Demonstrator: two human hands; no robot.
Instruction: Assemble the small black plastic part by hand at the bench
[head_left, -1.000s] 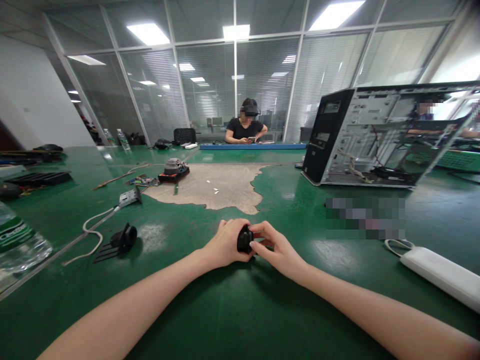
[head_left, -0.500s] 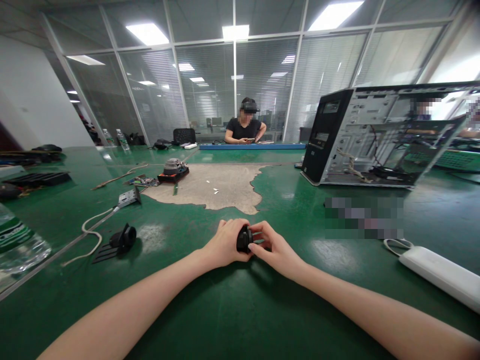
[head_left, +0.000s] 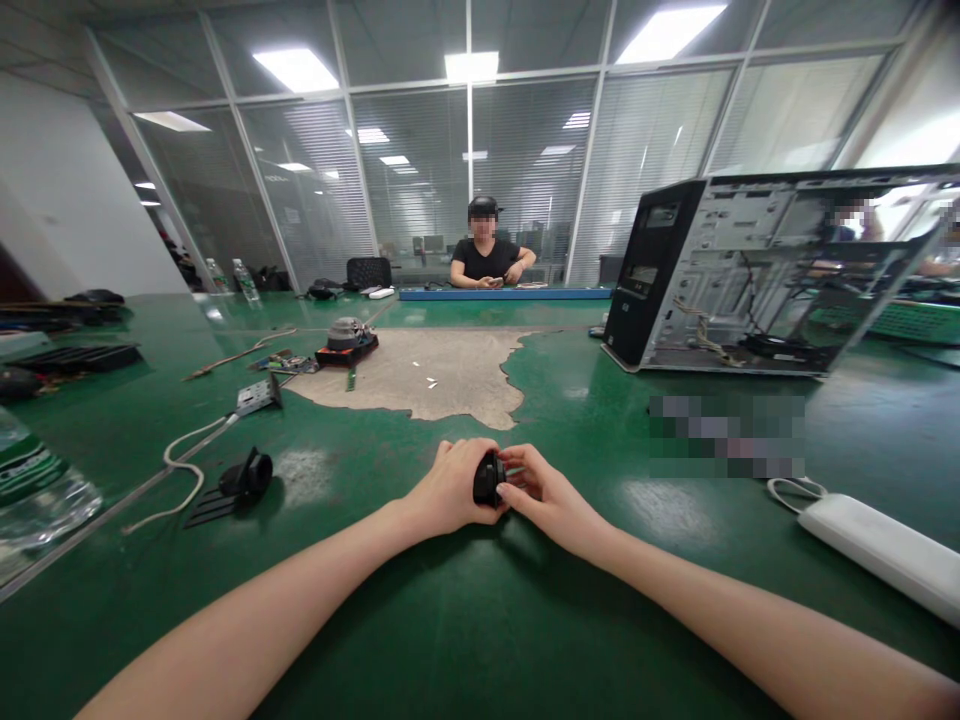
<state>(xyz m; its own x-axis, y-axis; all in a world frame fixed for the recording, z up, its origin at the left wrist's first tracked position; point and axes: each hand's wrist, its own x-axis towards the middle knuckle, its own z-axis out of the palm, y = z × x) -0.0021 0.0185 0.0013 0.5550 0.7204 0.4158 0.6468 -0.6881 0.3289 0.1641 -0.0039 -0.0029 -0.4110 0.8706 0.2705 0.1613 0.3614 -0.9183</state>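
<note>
A small black round part (head_left: 488, 482), perhaps plastic, is held just above the green tabletop (head_left: 480, 610). My left hand (head_left: 448, 488) wraps round its left side, thumb below and fingers over the top. From the right, the fingertips and thumb of my right hand (head_left: 551, 500) pinch the part's right edge. Much of the part is hidden by the fingers, so its exact kind cannot be made out. To the left lies another black part with a round ring and flat prongs (head_left: 238, 485).
An open computer case (head_left: 667, 280) stands at the right, with a white power strip (head_left: 885, 545) nearer me. At left are a water bottle (head_left: 37, 480), a metal bracket (head_left: 257, 396) and a heatsink-like part (head_left: 347, 340). A person (head_left: 491, 260) sits across the table.
My hands and the black part stay nearly where they were; the right fingers shift very slightly. Across the table, the person's head has lifted and turned.
</note>
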